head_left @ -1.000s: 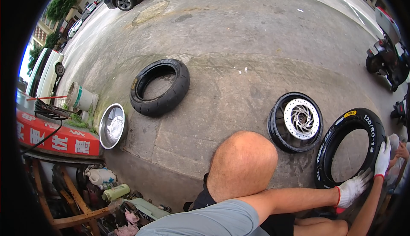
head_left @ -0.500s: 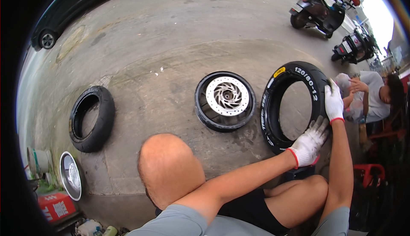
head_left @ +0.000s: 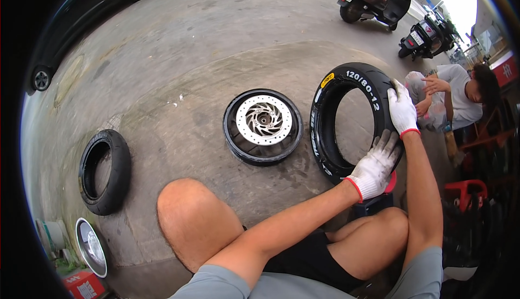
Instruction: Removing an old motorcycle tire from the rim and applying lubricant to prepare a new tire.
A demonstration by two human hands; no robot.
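Observation:
A black scooter tyre (head_left: pixel 320 131) with white lettering and a yellow label is at the right, held at its near right side by both hands. My right hand (head_left: pixel 402 106), in a white knit glove with a red cuff, grips the outer tread. Lower on the same side, my left hand (head_left: pixel 376 166), in a matching glove soiled grey, has its fingers laid across the sidewall and tread. Left of the tyre, a black wheel rim (head_left: pixel 264 157) lies on the ground, its silver brake disc (head_left: pixel 245 119) facing up. Nothing touches the rim.
A worn tyre (head_left: pixel 120 171) lies at the left, near a metal bowl (head_left: pixel 82 245) and a red box (head_left: pixel 85 287). A person (head_left: pixel 460 93) sits at the right. Two scooters (head_left: pixel 379 1) and a dark car (head_left: pixel 81 25) stand farther off. A red plastic stool (head_left: pixel 465 190) is right of my arm.
The view has turned, so the tyre, rim and scooters appear farther left and the worn tyre lower. Both hands keep nearly the same places on the scooter tyre.

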